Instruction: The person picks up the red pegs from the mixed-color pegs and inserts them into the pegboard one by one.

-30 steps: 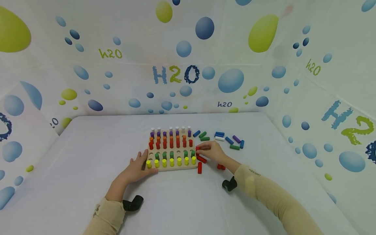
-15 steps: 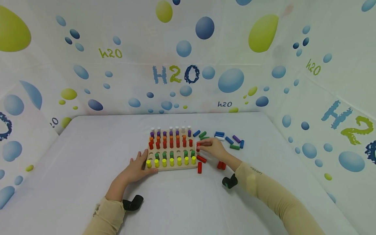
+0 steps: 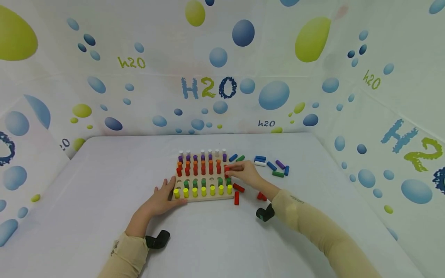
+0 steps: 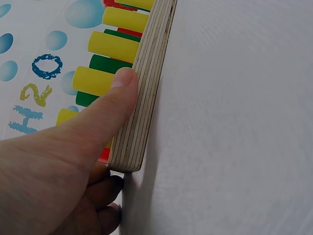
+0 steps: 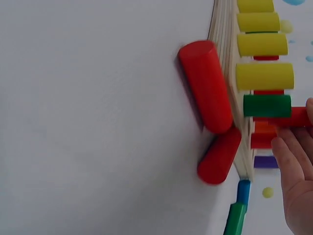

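A wooden pegboard (image 3: 208, 199) with rows of upright coloured pegs lies on the white table. My left hand (image 3: 158, 201) holds its near left corner, thumb (image 4: 124, 85) against the front edge beside the yellow pegs (image 4: 112, 45) and fingers round the left side. Between thumb and fingers, my right hand (image 3: 248, 173) pinches an upright red peg (image 3: 226, 172) over the board's right end. In the right wrist view this red peg (image 5: 297, 116) shows partly behind a green peg (image 5: 266, 105); its lower end is hidden.
Two loose red pegs (image 3: 238, 188) lie off the board's right side, and more red ones (image 3: 261, 196) sit below the right wrist. Farther back are scattered blue (image 3: 271, 166), green (image 3: 278, 174), purple (image 3: 280, 164) and white (image 3: 259, 163) pegs. Each wrist carries a black camera (image 3: 158, 240).
My right hand has raised the red peg from beside the board's right edge and moved it left over the board. My left hand stays at its corner.
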The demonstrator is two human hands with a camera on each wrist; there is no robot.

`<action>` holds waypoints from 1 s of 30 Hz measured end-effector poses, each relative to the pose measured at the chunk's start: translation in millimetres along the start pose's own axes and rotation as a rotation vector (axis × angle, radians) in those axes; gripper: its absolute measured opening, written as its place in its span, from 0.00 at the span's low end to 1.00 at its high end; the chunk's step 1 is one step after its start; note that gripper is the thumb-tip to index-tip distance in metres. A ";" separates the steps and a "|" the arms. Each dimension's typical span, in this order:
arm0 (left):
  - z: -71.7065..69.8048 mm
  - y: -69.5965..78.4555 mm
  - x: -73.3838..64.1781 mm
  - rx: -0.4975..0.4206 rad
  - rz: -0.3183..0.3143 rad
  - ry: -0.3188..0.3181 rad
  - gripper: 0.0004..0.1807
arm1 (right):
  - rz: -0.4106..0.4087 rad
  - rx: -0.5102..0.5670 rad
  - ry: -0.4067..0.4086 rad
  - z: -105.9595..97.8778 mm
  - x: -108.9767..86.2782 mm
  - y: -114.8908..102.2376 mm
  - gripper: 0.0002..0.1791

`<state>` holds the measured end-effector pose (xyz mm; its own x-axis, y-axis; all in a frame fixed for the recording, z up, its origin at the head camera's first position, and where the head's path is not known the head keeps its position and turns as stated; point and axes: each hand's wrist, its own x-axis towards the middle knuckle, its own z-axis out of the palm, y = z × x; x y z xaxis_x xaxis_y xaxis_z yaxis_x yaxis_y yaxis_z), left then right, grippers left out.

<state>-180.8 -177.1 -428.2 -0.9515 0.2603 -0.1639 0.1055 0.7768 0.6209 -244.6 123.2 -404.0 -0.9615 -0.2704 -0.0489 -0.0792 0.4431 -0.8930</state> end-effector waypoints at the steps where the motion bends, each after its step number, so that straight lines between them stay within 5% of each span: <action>1: 0.0 -0.1 -0.1 0.000 -0.001 -0.002 0.58 | -0.007 0.004 -0.006 2.2 0.8 -1.4 0.16; 30: 0.2 -0.8 -0.5 0.012 -0.004 -0.010 0.57 | -0.058 0.003 -0.088 67.4 24.9 -36.3 0.13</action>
<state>-180.3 -177.6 -428.8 -0.9489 0.2627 -0.1747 0.1049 0.7848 0.6108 -247.9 42.8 -402.9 -0.9285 -0.3695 -0.0363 -0.1330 0.4223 -0.8967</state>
